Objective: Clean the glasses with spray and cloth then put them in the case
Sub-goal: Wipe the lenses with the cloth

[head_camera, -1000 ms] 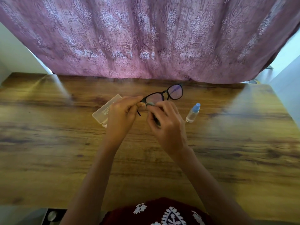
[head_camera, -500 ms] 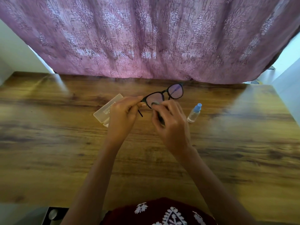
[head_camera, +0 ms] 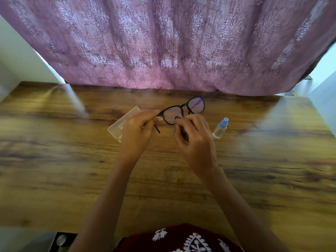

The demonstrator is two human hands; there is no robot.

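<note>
The black-framed glasses [head_camera: 189, 108] hang above the wooden table, lenses facing me. My left hand [head_camera: 139, 130] pinches the frame at its left hinge, one temple arm poking down below the fingers. My right hand [head_camera: 195, 140] pinches a small grey cloth [head_camera: 178, 117] against the left lens; most of the cloth is hidden in the fingers. A clear plastic case [head_camera: 120, 124] lies on the table behind my left hand, partly covered by it. The small spray bottle [head_camera: 220, 128] with a blue cap stands to the right of my right hand.
A purple patterned curtain [head_camera: 167, 44] hangs along the table's far edge. The wooden table [head_camera: 72, 170] spreads wide to both sides. A dark object with a round silvery part [head_camera: 61, 240] sits at the lower left, beyond the table's near edge.
My right hand with the cloth has shifted slightly up and right across the left lens. The glasses, case and bottle keep their places.
</note>
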